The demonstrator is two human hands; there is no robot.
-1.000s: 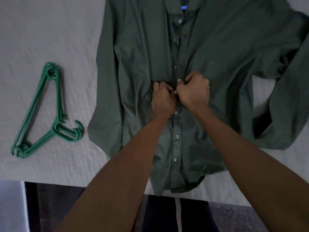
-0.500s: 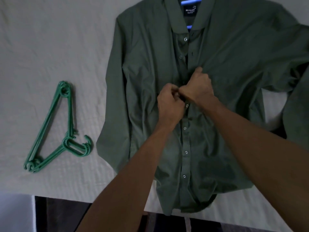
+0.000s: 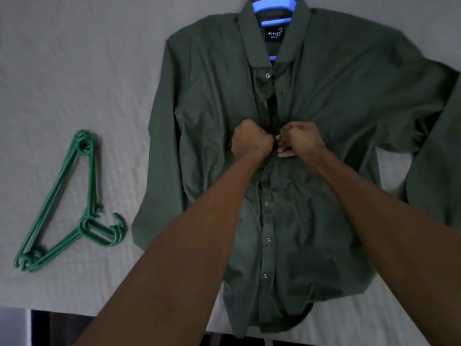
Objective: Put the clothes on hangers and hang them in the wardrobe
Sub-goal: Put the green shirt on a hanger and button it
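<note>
A: Where the pale bed point(image 3: 74, 71) stretches out on the left, what lies there?

B: A stack of green hangers point(image 3: 67, 203), flat on the sheet, well apart from the shirt.

A: And the shirt itself?

B: The dark green shirt point(image 3: 349, 108) lies spread face up on the bed, collar at the far end, with a blue hanger point(image 3: 274, 2) inside it, showing through the neck opening.

A: Where are the hands?

B: Both meet at the button placket, mid-chest. The left hand point(image 3: 250, 142) has its grip curled tight on the button edge of the shirt; just beside it, the right hand point(image 3: 300, 142) pinches the opposite edge. Below them the buttons look fastened; above, the front gapes.
</note>
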